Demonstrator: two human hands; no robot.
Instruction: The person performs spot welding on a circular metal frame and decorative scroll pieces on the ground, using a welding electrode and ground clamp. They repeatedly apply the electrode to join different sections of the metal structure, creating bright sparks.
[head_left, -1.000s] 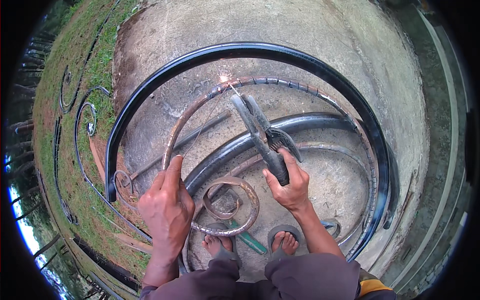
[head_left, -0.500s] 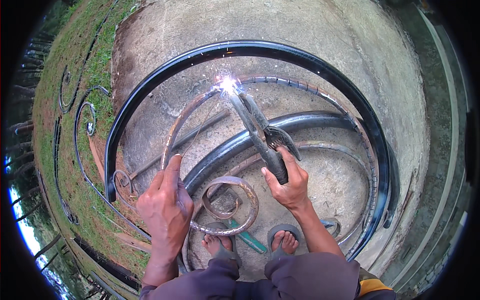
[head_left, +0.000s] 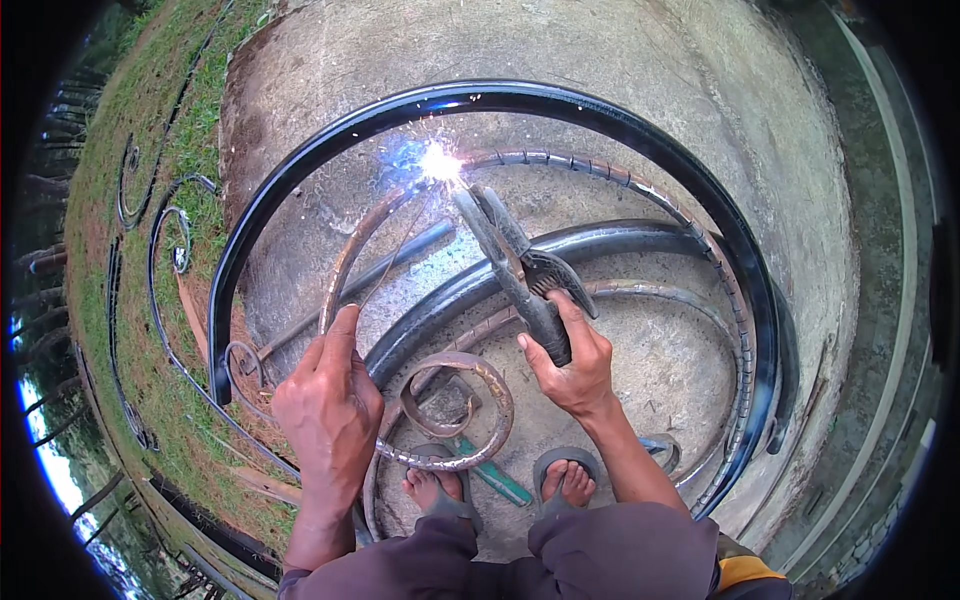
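A rusty curved metal bar (head_left: 352,250) runs down to my left hand (head_left: 325,410), whose fingers are closed around it. My right hand (head_left: 578,375) grips the black handle of a welding electrode holder (head_left: 495,245), its jaws pointing up and left. At its tip a bright welding arc (head_left: 440,163) glows on the bar, throwing sparks and hiding the electrode and the joint. A thin wire (head_left: 400,248) slants from near the arc towards my left fingers; whether they hold it I cannot tell. Beyond the arc, a thick black curved tube (head_left: 510,95) arches around the work.
Another thick dark curved tube (head_left: 450,295) lies inside the arch. A rusty metal scroll (head_left: 503,405) curls near my feet, beside a green strip-like object (head_left: 497,484). A straight pipe (head_left: 400,258) rests on the concrete (head_left: 560,45). Curved metal pieces (head_left: 155,260) lie on the grass at left.
The arc and the electrode holder's tip have shifted slightly left along the bar, and the glow now looks bluer and wider. My right hand has followed a little to the left.
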